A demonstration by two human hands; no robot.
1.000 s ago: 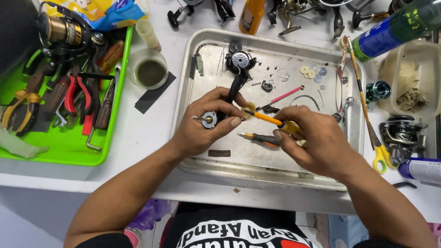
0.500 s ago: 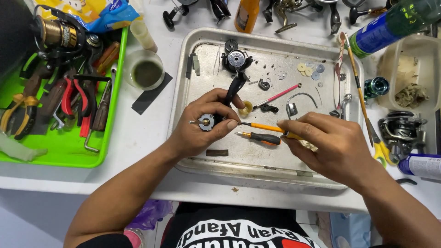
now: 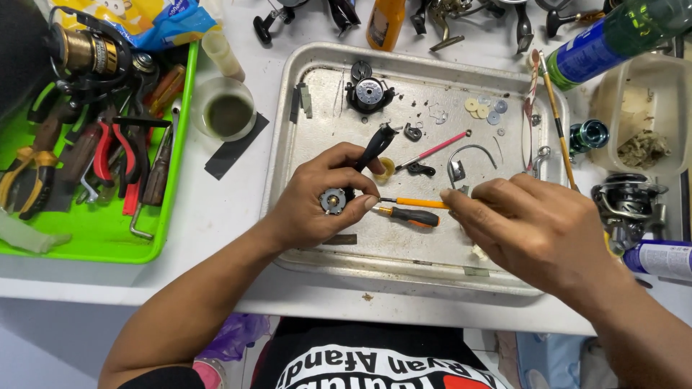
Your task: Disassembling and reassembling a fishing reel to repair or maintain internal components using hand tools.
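My left hand (image 3: 317, 205) grips a black fishing-reel part (image 3: 334, 199) with a round silver gear face and a black handle arm (image 3: 376, 144) sticking up. My right hand (image 3: 533, 230) holds a thin orange-handled tool (image 3: 422, 203) whose tip points at that part. A second, black-and-orange screwdriver (image 3: 409, 216) lies just below on the metal tray (image 3: 303, 245). Small reel pieces lie scattered on the tray: a round black spool part (image 3: 368, 94), a pink-handled pick (image 3: 436, 150), a wire bail (image 3: 468, 155), washers (image 3: 484, 108).
A green tray (image 3: 94, 241) at the left holds pliers, hex keys and a gold reel (image 3: 83, 50). A small cup of dark liquid (image 3: 225, 112) stands beside it. On the right are a clear tub (image 3: 641, 122), a green bottle (image 3: 613, 36), another reel (image 3: 627, 205) and a spray can (image 3: 663, 259).
My right hand has shifted left and lower, bringing the orange tool level and closer to the part. My left hand has turned the reel part slightly.
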